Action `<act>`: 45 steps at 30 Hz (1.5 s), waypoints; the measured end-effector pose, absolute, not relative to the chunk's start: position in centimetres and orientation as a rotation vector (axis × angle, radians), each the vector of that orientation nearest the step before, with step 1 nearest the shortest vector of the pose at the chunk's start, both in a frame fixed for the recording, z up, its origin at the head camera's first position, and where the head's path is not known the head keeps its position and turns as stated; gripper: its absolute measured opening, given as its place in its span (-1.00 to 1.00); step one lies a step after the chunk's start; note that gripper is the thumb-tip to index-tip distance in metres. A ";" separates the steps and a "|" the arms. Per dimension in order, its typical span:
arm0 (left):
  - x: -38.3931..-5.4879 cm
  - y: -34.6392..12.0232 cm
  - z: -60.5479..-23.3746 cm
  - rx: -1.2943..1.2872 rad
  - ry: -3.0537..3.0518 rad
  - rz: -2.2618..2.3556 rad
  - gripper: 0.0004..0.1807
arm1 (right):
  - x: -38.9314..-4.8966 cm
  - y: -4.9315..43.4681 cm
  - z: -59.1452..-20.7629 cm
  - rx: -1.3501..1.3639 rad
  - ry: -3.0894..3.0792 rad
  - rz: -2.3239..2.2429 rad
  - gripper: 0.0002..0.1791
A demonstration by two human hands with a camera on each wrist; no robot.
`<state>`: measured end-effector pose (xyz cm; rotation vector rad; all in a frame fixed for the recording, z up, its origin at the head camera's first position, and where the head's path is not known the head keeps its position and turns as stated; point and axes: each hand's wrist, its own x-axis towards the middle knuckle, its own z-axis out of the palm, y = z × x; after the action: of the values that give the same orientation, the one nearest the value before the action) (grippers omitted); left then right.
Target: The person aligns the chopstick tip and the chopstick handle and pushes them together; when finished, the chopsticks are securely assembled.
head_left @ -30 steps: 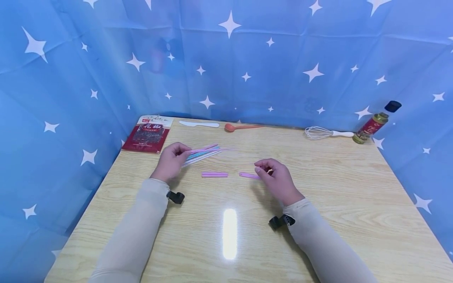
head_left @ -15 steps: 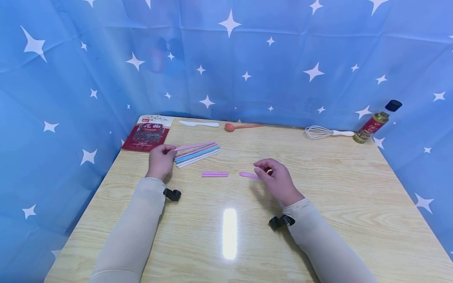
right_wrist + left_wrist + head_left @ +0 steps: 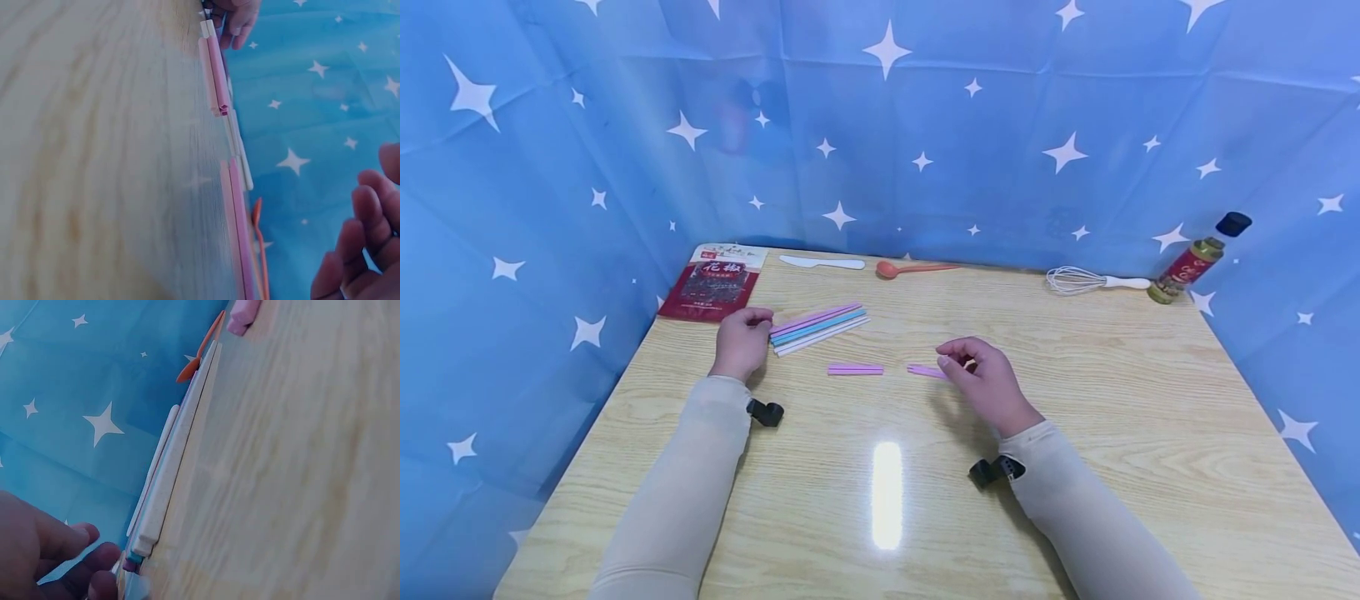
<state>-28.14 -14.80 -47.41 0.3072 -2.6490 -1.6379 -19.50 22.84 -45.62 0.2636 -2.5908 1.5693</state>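
Note:
A row of long, slim sticks [image 3: 817,333] in pink, blue, orange and white lies slanted on the table, left of centre. My left hand [image 3: 741,343] is at their near-left end. Its fingers [image 3: 65,581] are loosely bent, with nothing seen gripped; whether a fingertip touches the sticks I cannot tell. Two shorter pink sticks [image 3: 855,369] lie side by side nearer the middle. More short pink sticks [image 3: 925,372] lie to their right, partly hidden behind my right hand [image 3: 988,385]. In the right wrist view its relaxed fingers [image 3: 369,212] stand apart from the sticks and hold nothing.
Along the back edge of the wooden table [image 3: 1075,500] lie a white knife [image 3: 822,263], an orange spoon [image 3: 889,271] and a whisk [image 3: 1078,282]. A red spice packet [image 3: 711,287] is at back left. An oil bottle [image 3: 1187,271] stands at back right, before a starry blue curtain.
My left hand moved left with a pink stick, then laid it against the back of the row and let go. The right hand has hardly moved.

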 end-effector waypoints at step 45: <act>-24.9 -9.2 -45.9 -0.756 -3.245 -0.962 -0.86 | -20.0 24.1 -45.8 0.158 -3.175 1.093 -0.95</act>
<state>-24.94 -9.16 -45.86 -0.7560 -3.2451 -0.9625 -20.02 24.09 -45.75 0.1581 -3.1746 1.0929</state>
